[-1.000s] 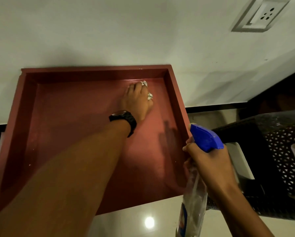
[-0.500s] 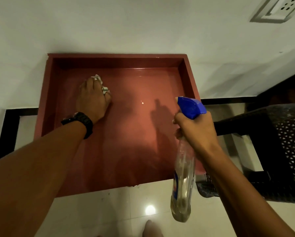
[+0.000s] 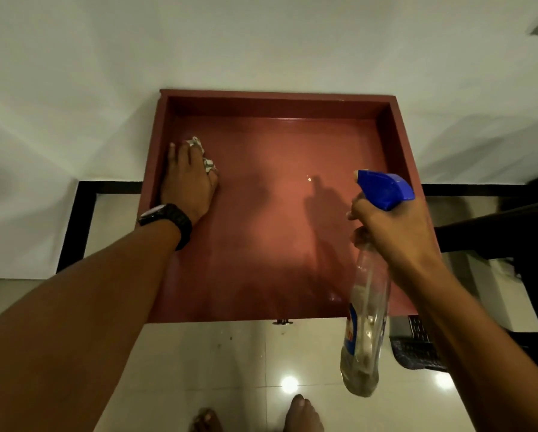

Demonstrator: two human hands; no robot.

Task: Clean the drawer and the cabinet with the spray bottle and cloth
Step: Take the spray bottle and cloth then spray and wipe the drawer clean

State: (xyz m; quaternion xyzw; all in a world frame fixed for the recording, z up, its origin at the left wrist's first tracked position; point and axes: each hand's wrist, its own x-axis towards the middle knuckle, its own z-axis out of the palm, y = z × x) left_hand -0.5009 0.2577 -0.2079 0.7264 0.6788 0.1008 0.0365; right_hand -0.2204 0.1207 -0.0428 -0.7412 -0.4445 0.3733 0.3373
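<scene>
The left hand (image 3: 188, 179) is pressing a crumpled cloth (image 3: 202, 154) flat-fingered against the red drawer's (image 3: 277, 213) left side, while the right hand (image 3: 389, 226) is gripping the spray bottle (image 3: 365, 322) above its right edge.

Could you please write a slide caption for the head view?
Left hand presses cloth inside red drawer; right hand holds spray bottle.

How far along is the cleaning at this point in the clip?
Midway through the drawer, by the look of it. Done: the drawer floor shines as if wet, so spray seems applied. In hand: the left hand presses the cloth at the floor's left edge, while the right hand holds the spray bottle above the right side. Left: the cabinet, which is not in view.
</scene>
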